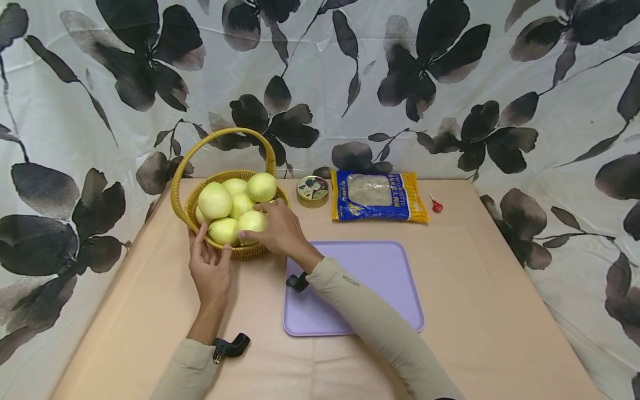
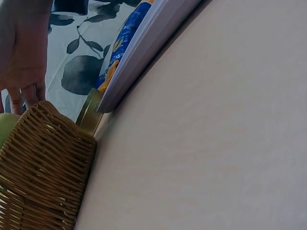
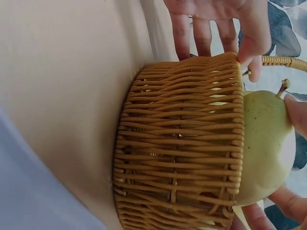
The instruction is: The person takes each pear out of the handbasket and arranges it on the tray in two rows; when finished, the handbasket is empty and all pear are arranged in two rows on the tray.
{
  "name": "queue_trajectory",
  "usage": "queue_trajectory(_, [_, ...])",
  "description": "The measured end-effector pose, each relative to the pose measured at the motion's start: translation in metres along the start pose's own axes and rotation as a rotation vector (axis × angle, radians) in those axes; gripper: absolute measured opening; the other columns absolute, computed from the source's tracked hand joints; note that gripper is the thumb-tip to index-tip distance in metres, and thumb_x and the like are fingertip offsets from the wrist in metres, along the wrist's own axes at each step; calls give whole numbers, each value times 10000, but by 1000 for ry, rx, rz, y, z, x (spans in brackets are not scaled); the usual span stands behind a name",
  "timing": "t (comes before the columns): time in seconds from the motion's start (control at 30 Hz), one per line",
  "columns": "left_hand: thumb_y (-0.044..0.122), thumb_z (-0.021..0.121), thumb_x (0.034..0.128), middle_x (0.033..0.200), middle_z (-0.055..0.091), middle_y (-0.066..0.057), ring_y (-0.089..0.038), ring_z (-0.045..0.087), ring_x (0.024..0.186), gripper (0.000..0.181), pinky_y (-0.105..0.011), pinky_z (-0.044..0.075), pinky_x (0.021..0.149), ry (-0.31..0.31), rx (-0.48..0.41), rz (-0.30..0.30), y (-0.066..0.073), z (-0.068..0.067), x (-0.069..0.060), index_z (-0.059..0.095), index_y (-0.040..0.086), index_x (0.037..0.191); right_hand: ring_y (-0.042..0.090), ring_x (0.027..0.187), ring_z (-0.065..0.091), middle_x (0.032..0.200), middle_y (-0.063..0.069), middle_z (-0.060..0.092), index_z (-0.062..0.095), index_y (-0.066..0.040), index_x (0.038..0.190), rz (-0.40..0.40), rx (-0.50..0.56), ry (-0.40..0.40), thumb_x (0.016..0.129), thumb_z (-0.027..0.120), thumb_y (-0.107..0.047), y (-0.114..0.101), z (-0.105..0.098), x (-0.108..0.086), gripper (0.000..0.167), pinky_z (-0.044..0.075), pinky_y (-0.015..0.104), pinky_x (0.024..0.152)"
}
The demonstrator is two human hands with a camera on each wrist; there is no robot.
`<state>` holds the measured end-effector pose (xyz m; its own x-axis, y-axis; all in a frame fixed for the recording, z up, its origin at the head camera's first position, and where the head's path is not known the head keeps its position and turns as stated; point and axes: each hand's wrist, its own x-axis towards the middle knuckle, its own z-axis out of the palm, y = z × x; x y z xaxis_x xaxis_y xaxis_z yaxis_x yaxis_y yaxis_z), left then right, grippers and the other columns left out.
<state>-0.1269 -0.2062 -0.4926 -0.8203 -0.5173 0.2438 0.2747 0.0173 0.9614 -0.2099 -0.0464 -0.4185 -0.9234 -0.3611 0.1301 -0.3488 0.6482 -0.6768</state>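
A wicker basket [image 1: 248, 254] with a tall arched handle stands at the back left of the table, filled with several yellow-green pears. My left hand [image 1: 210, 275] holds the basket's near left side, its thumb at the rim; in the right wrist view the fingers of this hand [image 3: 218, 9] lie along the outer wall. My right hand [image 1: 281, 229] reaches over from the right and grips a pear [image 1: 252, 221] at the basket's front between thumb and fingers. Up close, that pear [image 3: 266, 148] shows a short brown stem and sits at the rim.
A purple tray [image 1: 370, 289] lies right of the basket, beneath my right forearm. Behind it are a round tin [image 1: 312, 191], a blue and yellow packet [image 1: 372, 195] and a small red wrapped item [image 1: 437, 206] on a thin stick. A floral cloth [image 1: 350, 83] hangs behind the table.
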Motion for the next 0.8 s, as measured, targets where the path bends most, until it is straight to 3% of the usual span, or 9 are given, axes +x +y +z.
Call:
queue_trajectory(0.3, [-103,628,968,1808,-14,-53,-281,122,1668,731,-414,278,1310,-2,7,-2,-1,1,0,425,133,1629,270,1041,621,1187,43,599,702,-195,1395,-57,157,88,778,934,-510,17,-20,-14,731,480,313,833])
queue_trajectory(0.4, [-111,617,965,1808,-16,-85,-293,122,1667,729,-426,273,1311,-2,5,-4,3,3,-1,422,115,1629,279,1041,670,1224,58,588,690,-194,1411,-70,214,99,780,948,-461,24,-29,-20,733,535,299,843])
queue_trajectory(0.57, [-116,608,961,1806,-8,-90,-311,129,1664,722,-442,270,1311,3,6,-2,13,5,-3,425,99,1625,341,1129,731,1330,103,564,674,-187,1430,-69,299,95,783,959,-392,36,-43,-31,736,622,419,933])
queue_trajectory(0.8, [-106,611,965,1806,-8,-96,-304,133,1663,718,-450,267,1311,3,20,-5,17,5,-5,418,92,1628,362,1173,716,1292,101,571,687,-171,1410,-80,286,104,763,981,-324,56,-51,-46,727,614,516,992])
